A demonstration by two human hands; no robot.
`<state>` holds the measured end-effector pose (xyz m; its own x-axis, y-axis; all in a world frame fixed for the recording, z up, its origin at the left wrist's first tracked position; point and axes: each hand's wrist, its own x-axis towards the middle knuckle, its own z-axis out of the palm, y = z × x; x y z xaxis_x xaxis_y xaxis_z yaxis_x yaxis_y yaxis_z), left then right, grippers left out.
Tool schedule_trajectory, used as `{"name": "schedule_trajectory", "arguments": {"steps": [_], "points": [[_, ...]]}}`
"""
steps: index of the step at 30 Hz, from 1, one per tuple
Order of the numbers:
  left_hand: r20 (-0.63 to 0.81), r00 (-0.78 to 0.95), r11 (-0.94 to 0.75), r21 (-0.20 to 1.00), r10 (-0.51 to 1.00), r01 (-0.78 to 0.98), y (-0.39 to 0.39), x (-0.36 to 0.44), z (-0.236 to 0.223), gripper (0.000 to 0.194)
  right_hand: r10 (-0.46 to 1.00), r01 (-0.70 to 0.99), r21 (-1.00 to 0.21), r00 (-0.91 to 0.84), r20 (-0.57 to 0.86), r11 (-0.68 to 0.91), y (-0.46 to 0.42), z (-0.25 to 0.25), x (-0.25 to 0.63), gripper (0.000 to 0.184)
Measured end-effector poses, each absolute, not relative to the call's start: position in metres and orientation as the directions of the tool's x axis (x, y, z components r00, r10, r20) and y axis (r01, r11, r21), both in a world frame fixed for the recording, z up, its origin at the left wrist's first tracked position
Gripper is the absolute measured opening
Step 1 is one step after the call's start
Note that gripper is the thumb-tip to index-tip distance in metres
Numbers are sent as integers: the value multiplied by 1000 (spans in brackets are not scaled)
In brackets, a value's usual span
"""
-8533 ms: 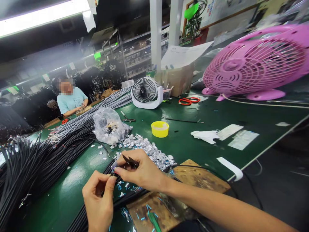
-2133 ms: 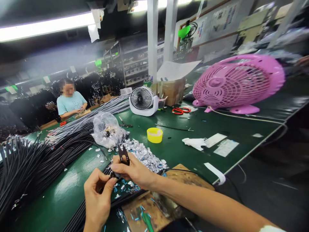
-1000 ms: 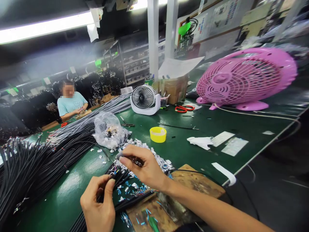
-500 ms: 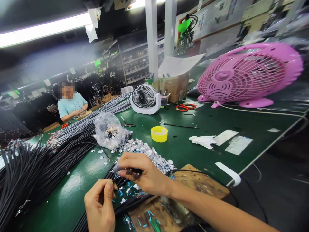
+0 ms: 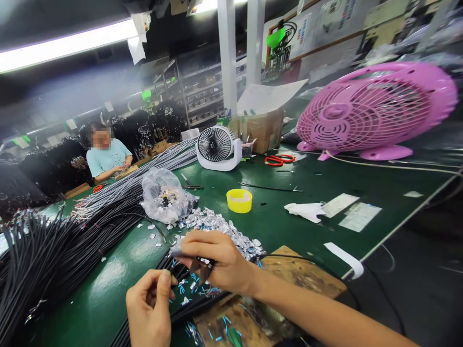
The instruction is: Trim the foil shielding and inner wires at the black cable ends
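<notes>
Low in the head view, my left hand (image 5: 150, 306) is closed, thumb and forefinger pinching the end of a black cable (image 5: 172, 271). Just above and to the right, my right hand (image 5: 220, 258) is closed around a small dark tool (image 5: 204, 271) whose kind I cannot make out. A grey covering wraps one of its fingertips (image 5: 176, 249), close to the cable end. Behind the hands spreads a pile of silvery foil scraps (image 5: 226, 229). Short blue wire bits (image 5: 181, 286) are scattered below. More black cables run under both hands.
Long black cables (image 5: 68, 255) lie in a bundle at left, beside a plastic bag (image 5: 162, 195). Yellow tape (image 5: 239, 201), a white fan (image 5: 218, 149), red-handled scissors (image 5: 279, 160) and a pink fan (image 5: 376, 113) stand beyond. A wooden board (image 5: 304, 272) lies at right. A person (image 5: 108, 156) sits across.
The dark tool in my right hand has turned and shows more below the fingers. My left hand has barely moved and keeps its pinch.
</notes>
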<state>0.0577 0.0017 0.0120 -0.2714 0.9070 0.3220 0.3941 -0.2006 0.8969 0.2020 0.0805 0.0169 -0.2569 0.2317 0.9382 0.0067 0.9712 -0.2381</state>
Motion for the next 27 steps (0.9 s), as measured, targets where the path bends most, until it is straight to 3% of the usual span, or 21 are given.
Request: {"name": "schedule_trajectory", "arguments": {"steps": [4, 8, 13, 19, 27], "points": [[230, -241, -153, 942, 943, 299, 3, 55, 10, 49, 165, 39, -160, -298, 940, 986, 79, 17, 206, 22], [198, -228, -136, 956, 953, 258, 3, 54, 10, 51, 175, 34, -172, -276, 945, 985, 78, 15, 205, 19], [238, -247, -157, 939, 940, 305, 2, 53, 12, 49, 366, 28, -372, -254, 895, 928, 77, 18, 200, 16], [352, -275, -220, 883, 895, 415, 0, 55, 14, 42, 587, 5, -625, -349, 730, 780, 75, 27, 203, 27], [460, -265, -274, 807, 848, 524, -1, 60, 15, 34, 510, -6, -553, -379, 772, 833, 77, 19, 201, 19]]}}
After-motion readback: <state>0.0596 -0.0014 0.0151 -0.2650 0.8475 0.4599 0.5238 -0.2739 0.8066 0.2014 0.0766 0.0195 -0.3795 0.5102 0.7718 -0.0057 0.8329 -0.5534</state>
